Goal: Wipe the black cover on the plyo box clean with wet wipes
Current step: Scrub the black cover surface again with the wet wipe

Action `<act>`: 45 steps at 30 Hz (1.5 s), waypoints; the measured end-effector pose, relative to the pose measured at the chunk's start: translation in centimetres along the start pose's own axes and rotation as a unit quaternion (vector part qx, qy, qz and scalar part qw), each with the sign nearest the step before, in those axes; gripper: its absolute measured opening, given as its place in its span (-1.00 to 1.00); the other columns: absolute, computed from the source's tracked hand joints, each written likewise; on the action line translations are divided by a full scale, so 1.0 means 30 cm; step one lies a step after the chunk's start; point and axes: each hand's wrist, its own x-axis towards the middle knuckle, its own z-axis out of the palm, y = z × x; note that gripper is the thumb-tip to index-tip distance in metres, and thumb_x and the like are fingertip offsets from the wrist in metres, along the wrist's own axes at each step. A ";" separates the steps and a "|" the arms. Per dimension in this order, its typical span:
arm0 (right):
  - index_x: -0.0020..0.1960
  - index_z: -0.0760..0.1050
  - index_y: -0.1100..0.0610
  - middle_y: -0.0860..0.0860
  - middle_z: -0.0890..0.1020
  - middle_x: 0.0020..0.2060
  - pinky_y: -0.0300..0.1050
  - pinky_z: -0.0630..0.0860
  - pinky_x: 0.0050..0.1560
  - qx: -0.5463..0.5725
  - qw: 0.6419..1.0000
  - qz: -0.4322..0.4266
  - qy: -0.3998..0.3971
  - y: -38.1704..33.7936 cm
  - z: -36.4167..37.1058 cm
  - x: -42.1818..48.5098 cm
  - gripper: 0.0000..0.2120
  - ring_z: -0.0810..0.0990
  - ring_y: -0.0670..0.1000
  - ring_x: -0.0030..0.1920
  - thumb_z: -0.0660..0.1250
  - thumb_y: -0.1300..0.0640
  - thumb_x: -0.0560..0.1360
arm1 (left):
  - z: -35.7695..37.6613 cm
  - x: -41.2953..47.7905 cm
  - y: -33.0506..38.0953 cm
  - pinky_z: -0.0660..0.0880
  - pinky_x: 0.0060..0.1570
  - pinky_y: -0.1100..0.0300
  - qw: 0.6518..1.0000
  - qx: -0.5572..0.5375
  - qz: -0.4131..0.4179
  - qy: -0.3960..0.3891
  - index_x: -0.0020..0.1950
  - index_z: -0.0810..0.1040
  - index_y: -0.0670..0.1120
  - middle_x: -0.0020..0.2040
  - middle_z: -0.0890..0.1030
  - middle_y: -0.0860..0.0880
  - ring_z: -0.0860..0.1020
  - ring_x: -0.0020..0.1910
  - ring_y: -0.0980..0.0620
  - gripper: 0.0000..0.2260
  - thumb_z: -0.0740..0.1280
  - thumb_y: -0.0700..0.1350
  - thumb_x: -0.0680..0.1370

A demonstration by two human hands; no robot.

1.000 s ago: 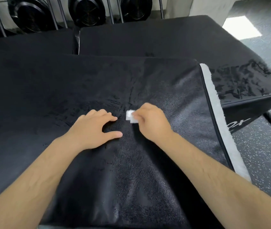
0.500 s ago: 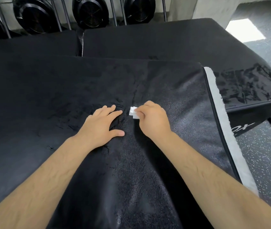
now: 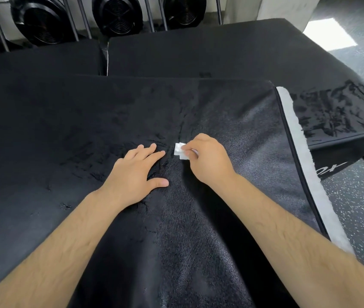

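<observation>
The black cover (image 3: 232, 230) lies spread over the plyo box and fills most of the view, with wet streaks on its left part. My right hand (image 3: 207, 161) pinches a small folded white wet wipe (image 3: 180, 151) and holds it against the cover near the middle. Just left of it, my left hand (image 3: 136, 174) rests flat on the cover with fingers spread. A white fleecy lining (image 3: 305, 165) shows along the cover's turned right edge.
Two more black padded boxes (image 3: 198, 54) stand behind, the right one with wet marks (image 3: 332, 110) on its top. Black round fans (image 3: 43, 21) sit behind metal bars at the back. Speckled grey floor (image 3: 358, 207) lies to the right.
My left hand's fingers have straightened from curled to flat on the cover. My right hand with the wipe has shifted slightly away from me.
</observation>
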 end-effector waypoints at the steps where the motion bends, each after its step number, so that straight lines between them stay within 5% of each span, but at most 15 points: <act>1: 0.03 0.69 0.12 0.04 0.59 -0.05 0.12 0.51 0.04 -0.002 1.000 -0.003 0.005 -0.002 0.005 -0.001 -0.80 0.56 0.17 -0.01 0.29 0.26 0.56 | -0.001 0.000 -0.002 0.20 0.44 -0.05 1.000 0.001 0.001 0.002 0.61 0.09 0.20 0.63 0.01 0.17 -0.04 0.61 0.06 -0.28 0.23 0.36 0.51; 13: 0.04 0.69 0.12 0.03 0.58 -0.05 0.12 0.52 0.01 -0.011 1.000 -0.018 0.015 -0.008 0.009 -0.006 -0.81 0.57 0.18 -0.04 0.31 0.26 0.55 | -0.002 0.003 0.001 0.20 0.44 -0.06 1.000 -0.003 0.001 -0.003 0.60 0.12 0.18 0.63 0.03 0.16 -0.04 0.61 0.05 -0.29 0.25 0.34 0.51; 18: 0.03 0.70 0.02 0.02 0.58 -0.03 0.12 0.49 0.09 -0.022 1.000 0.011 -0.007 0.011 -0.032 0.084 -0.79 0.57 0.14 0.01 0.32 0.24 0.55 | -0.063 0.055 0.013 0.12 0.42 0.02 1.000 0.016 0.012 -0.006 0.57 0.18 0.19 0.52 0.19 0.16 0.12 0.50 0.07 -0.16 0.43 0.37 0.37; 24: -0.12 0.66 0.19 0.09 0.56 -0.14 0.13 0.52 -0.08 -0.057 0.997 -0.048 -0.009 -0.042 0.026 0.021 -0.84 0.56 0.23 -0.16 0.30 0.32 0.47 | -0.078 0.113 0.022 -0.13 0.54 0.02 0.996 -0.003 -0.011 -0.085 0.64 -0.07 0.12 0.63 -0.18 0.17 -0.23 0.60 0.11 0.09 0.54 0.27 0.33; 31: -0.04 0.67 0.18 0.12 0.56 -0.06 0.16 0.50 0.04 -0.047 0.999 0.013 0.021 0.017 -0.016 0.165 -0.83 0.56 0.22 -0.05 0.30 0.29 0.52 | -0.082 0.115 0.015 -0.09 0.54 0.00 0.996 -0.019 -0.006 -0.092 0.64 -0.08 0.14 0.62 -0.19 0.21 -0.22 0.59 0.13 0.07 0.54 0.26 0.34; 36: -0.03 0.69 0.13 0.09 0.58 -0.15 0.11 0.54 -0.09 -0.045 0.995 -0.084 -0.019 -0.031 0.037 0.065 -0.80 0.58 0.21 -0.18 0.35 0.33 0.45 | -0.075 0.121 0.017 -0.07 0.55 -0.03 0.996 -0.018 -0.004 -0.090 0.64 -0.08 0.14 0.62 -0.20 0.21 -0.23 0.60 0.11 0.07 0.53 0.26 0.35; 40: 0.06 0.68 0.13 0.11 0.58 -0.02 0.11 0.48 0.09 -0.049 0.999 0.001 0.013 0.040 -0.006 0.215 -0.79 0.57 0.20 -0.01 0.29 0.26 0.55 | -0.073 0.125 0.003 -0.10 0.56 0.01 0.995 -0.029 0.007 -0.092 0.64 -0.08 0.16 0.61 -0.19 0.22 -0.23 0.59 0.14 0.06 0.53 0.27 0.35; 45: -0.17 0.65 0.16 0.11 0.55 -0.20 0.12 0.51 -0.10 -0.060 0.997 -0.044 0.001 -0.014 0.045 0.148 -0.84 0.55 0.24 -0.21 0.33 0.34 0.40 | -0.118 0.141 -0.014 0.08 0.50 0.00 0.994 -0.045 0.006 -0.101 0.58 0.17 0.23 0.60 0.04 0.25 -0.04 0.58 0.12 -0.18 0.44 0.32 0.41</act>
